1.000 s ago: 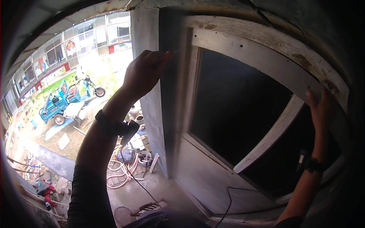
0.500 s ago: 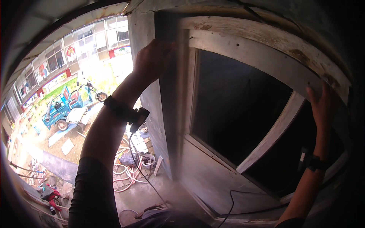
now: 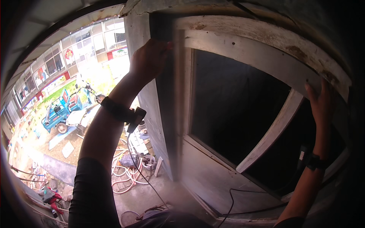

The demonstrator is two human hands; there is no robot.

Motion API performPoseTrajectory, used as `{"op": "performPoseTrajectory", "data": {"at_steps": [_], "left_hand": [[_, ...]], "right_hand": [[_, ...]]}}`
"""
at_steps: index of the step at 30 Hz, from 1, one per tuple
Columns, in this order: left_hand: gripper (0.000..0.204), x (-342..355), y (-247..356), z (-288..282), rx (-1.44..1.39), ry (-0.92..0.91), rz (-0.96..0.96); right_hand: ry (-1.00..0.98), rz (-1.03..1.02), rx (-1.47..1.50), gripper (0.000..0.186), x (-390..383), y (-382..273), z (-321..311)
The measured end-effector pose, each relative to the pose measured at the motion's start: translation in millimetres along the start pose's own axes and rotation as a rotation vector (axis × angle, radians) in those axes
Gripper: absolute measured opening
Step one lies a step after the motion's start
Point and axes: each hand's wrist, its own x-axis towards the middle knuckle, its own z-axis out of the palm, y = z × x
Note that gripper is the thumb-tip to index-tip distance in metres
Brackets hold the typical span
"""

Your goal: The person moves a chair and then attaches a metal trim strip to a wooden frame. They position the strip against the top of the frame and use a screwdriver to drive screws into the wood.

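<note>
White-painted wooden frame with dark openings stands between and below the two raised hands, its top rail directly under a weathered white wooden beam. Left hand: closed, apparently around a small red item mostly hidden by the fingers; contact with the frame cannot be confirmed. Right hand: open, thumb and fingers spread against the far end of the top rail.

Status: the frame appears seated under the beam, with its slanting pale bar in place. Work at the left-hand end is judged unfinished; whether that end is fastened cannot be told. Between the hands, the rail carries a dark round spot, either a hole or a fastener head.

Below the left hand is a black wrist device; farther below lie looped pale hoses. Outside, beyond the left forearm, stands a blue three-wheeled cargo vehicle.
</note>
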Motion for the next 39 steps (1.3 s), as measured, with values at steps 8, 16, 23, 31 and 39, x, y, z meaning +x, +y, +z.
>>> {"op": "performPoseTrajectory", "data": {"at_steps": [8,16,23,31,39], "left_hand": [[0.025,10.4,-12.4,-9.1,0.080,0.001,0.123],[0.023,29.8,-7.8,-24.2,0.340,-0.137,0.101],[0.030,32.0,5.0,-31.3,0.412,-0.225,0.092],[0.029,38.4,6.5,-32.0,0.461,-0.247,0.150],[0.031,35.7,-1.9,-34.6,0.443,-0.294,0.272]], "right_hand": [[0.037,-0.021,-0.091,0.077,1.5,3.2,3.9],[0.089,-0.027,-0.062,0.076,-0.5,7.5,9.0],[0.062,-0.019,-0.113,0.076,0.4,1.5,-6.1],[0.092,-0.008,-0.048,0.075,-0.2,0.1,-2.4],[0.127,-0.021,0.023,0.074,0.0,11.7,14.6]]}}
